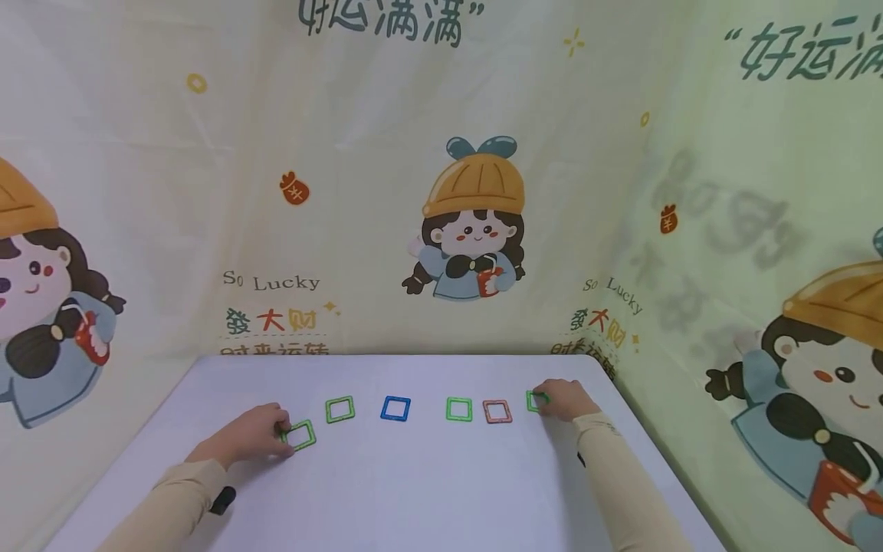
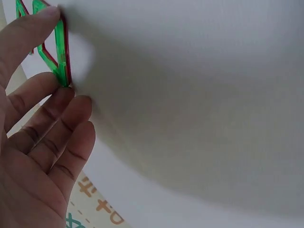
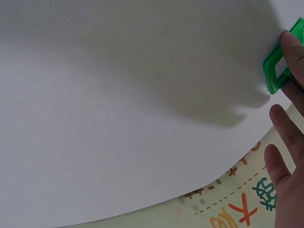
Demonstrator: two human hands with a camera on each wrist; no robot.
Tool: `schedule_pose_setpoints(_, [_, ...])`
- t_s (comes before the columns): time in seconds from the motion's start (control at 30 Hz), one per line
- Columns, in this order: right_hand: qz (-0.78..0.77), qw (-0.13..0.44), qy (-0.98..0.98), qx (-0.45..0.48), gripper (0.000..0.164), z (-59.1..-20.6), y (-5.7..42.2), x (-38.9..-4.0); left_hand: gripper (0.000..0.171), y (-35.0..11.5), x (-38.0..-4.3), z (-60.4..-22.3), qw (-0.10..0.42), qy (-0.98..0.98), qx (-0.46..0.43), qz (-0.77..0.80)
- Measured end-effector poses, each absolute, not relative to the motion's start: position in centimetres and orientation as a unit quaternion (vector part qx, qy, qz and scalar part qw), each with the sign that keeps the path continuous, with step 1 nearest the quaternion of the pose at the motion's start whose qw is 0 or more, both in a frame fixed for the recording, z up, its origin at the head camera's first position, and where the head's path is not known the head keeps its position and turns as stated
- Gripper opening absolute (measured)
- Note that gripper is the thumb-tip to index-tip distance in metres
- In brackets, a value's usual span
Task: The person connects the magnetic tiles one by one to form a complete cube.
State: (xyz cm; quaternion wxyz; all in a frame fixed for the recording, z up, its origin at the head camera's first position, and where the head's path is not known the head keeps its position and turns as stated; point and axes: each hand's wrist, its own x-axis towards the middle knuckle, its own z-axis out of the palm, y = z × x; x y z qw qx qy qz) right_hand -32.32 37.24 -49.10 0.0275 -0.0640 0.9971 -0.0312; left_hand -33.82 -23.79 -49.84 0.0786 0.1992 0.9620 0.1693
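Note:
Toward the left end of the white table, my left hand (image 1: 248,435) pinches a hollow green square magnetic tile (image 1: 313,432) between thumb and fingers. The left wrist view has this tile (image 2: 61,42) with its edge toward the camera, the thumb on its upper side and fingertips at its lower corner. Far to the right, my right hand (image 1: 567,399) grips another green square magnetic tile (image 1: 529,402), partly covered by the fingers. In the right wrist view the thumb lies over that tile (image 3: 270,71), while the other fingers spread below it.
Between the hands lie a green square tile (image 1: 328,412), a blue one (image 1: 395,419), another green one (image 1: 458,420) and a red one (image 1: 498,422), in a loose row. A printed cloth backdrop (image 1: 372,230) stands behind the white table (image 1: 414,491) and along its sides.

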Motion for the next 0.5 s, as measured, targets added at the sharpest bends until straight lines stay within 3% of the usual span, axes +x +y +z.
schedule_pose_setpoints(0.5, [-0.002,-0.015,0.996,-0.093,0.037,-48.9,37.5,-32.1,0.037,-18.8,-31.6,-49.7,0.096,0.956,0.232,0.153])
